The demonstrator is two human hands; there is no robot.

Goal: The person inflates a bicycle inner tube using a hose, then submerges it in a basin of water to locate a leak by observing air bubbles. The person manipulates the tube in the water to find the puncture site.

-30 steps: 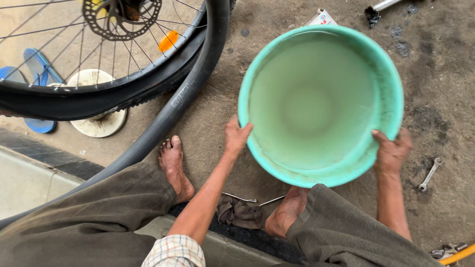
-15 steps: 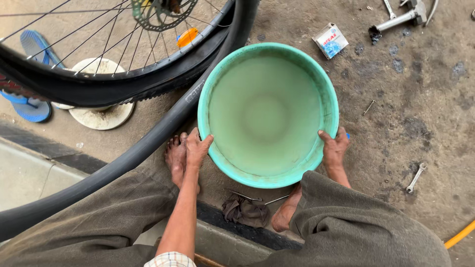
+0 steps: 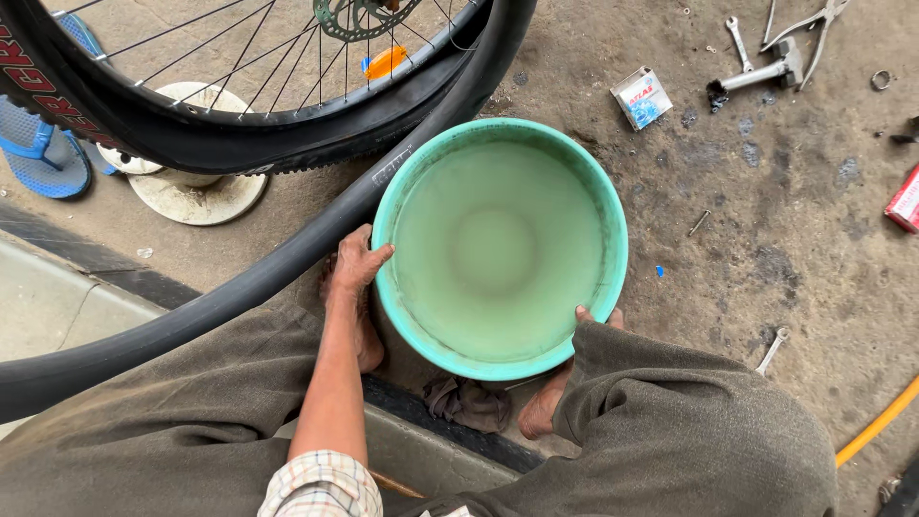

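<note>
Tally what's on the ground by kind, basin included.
Basin: 1
Wheel: 1
Inner tube: 1
Spanners: 2
Small boxes: 2
Sandal: 1
Rag: 1
Hose: 1
Total: 10

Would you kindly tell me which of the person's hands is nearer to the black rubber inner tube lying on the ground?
Left. The left hand grips the round green plastic basin's rim right beside the black rubber inner tube; the right hand, mostly hidden by the knee, holds the opposite rim, farther away.
</note>
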